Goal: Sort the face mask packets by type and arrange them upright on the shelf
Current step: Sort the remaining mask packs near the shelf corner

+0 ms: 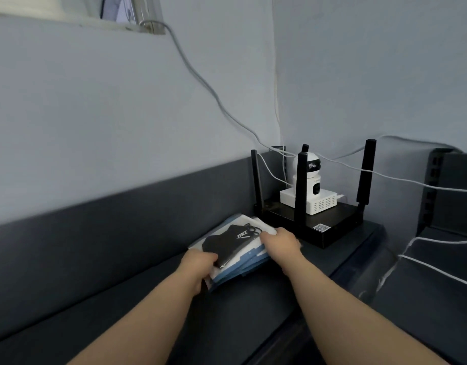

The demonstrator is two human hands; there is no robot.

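A stack of face mask packets lies flat on the dark shelf. The top packet holds a black mask with white lettering; blue packets show beneath it at the stack's near edge. My left hand grips the stack's near left corner, fingers curled around its edge. My right hand rests on the stack's right edge, fingers closed over the top packets. Both forearms reach in from the bottom of the view.
A black router with several upright antennas sits just right of the stack, a white camera on a white box on top. White cables run along the wall and across the right. The shelf's back wall rises behind.
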